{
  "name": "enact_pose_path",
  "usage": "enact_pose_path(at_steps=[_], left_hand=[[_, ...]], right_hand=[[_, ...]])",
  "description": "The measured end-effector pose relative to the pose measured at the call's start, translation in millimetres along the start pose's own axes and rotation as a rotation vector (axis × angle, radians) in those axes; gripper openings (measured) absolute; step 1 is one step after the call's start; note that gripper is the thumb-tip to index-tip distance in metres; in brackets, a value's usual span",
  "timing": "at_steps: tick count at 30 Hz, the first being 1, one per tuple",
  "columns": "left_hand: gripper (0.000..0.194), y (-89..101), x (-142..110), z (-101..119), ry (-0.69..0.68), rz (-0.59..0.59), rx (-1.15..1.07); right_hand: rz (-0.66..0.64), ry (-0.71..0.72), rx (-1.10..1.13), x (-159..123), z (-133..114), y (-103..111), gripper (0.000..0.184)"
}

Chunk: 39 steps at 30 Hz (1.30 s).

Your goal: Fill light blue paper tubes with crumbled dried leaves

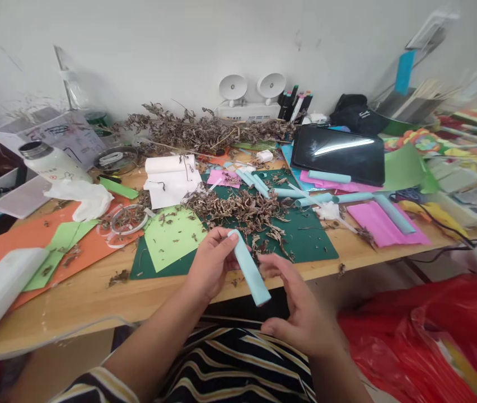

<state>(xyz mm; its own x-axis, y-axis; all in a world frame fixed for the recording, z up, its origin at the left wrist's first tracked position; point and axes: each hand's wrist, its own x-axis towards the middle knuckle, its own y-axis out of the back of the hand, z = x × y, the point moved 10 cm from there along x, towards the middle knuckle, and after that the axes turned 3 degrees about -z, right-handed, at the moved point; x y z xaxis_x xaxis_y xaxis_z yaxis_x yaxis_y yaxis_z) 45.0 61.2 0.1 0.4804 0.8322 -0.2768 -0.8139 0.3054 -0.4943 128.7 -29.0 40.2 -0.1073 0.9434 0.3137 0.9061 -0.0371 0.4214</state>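
Observation:
A light blue rolled paper tube (249, 267) is held over the table's front edge. My left hand (211, 263) is closed around the tube's upper end. My right hand (301, 308) sits just right of the tube's lower end, fingers curled and touching it. Behind the hands lies a dark green cutting mat (314, 238) with a heap of dried brown leaves (242, 207) on it. Several more light blue paper tubes (331, 197) lie on the mat's far right side.
Wooden table (96, 305) strewn with light green paper (173, 235), orange paper (32, 232), pink paper (379, 221), a white bottle (51, 162), tape rolls (127, 219), a black tablet (339, 154) and dried branches (196, 131). Red plastic bag (427, 341) at lower right.

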Motion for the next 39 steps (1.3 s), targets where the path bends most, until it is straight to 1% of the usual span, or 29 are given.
enact_pose_path(at_steps=[2,4,7,9,13,17,20,23,28,32,35,37,39], left_hand=[[0.026,-2.9,-1.1,-5.5,0.045,-0.032,0.015],[0.027,-5.1,-2.4,-8.9,0.071,-0.053,0.038],[0.030,-9.4,-4.4,-11.3,0.090,-0.082,0.069],[0.034,-12.1,-5.5,-11.5,0.093,-0.090,0.081],[0.050,-15.2,-7.1,-7.9,0.065,-0.076,0.087],[0.053,-19.9,-8.3,-8.7,0.060,-0.093,0.098],[0.053,-24.0,-9.4,-10.6,0.060,-0.121,0.106],[0.052,-28.3,-11.5,-11.6,0.060,-0.153,0.099],[0.053,-35.8,-15.6,-12.1,0.053,-0.206,0.083],[0.053,-40.9,-17.9,-13.9,0.050,-0.242,0.062],[0.054,-42.7,-19.0,-15.6,0.055,-0.260,0.059],[0.054,-43.0,-19.5,-14.9,0.045,-0.268,0.054],[0.053,-42.5,-19.6,-12.8,0.026,-0.267,0.050]], right_hand=[[-0.082,-0.003,-0.047,6.2,-2.8,-3.3,0.077],[-0.154,0.029,-0.118,10.8,-7.8,-7.2,0.080],[-0.216,0.098,-0.213,14.3,-15.2,-11.7,0.086],[-0.241,0.110,-0.257,15.1,-16.2,-13.9,0.089],[-0.264,0.082,-0.293,14.9,-13.8,-15.0,0.097],[-0.286,0.084,-0.305,14.6,-14.3,-16.2,0.105],[-0.307,0.061,-0.301,15.7,-12.0,-17.3,0.107],[-0.285,0.075,-0.242,16.3,-12.3,-16.9,0.104],[-0.120,0.202,-0.081,10.9,-17.5,-9.9,0.096],[-0.045,0.216,-0.013,6.2,-15.0,-8.5,0.086],[-0.027,0.222,-0.023,5.6,-18.3,-7.3,0.082],[-0.039,0.222,-0.083,6.1,-22.0,-7.6,0.087],[-0.092,0.204,-0.182,6.8,-23.1,-11.6,0.095]])
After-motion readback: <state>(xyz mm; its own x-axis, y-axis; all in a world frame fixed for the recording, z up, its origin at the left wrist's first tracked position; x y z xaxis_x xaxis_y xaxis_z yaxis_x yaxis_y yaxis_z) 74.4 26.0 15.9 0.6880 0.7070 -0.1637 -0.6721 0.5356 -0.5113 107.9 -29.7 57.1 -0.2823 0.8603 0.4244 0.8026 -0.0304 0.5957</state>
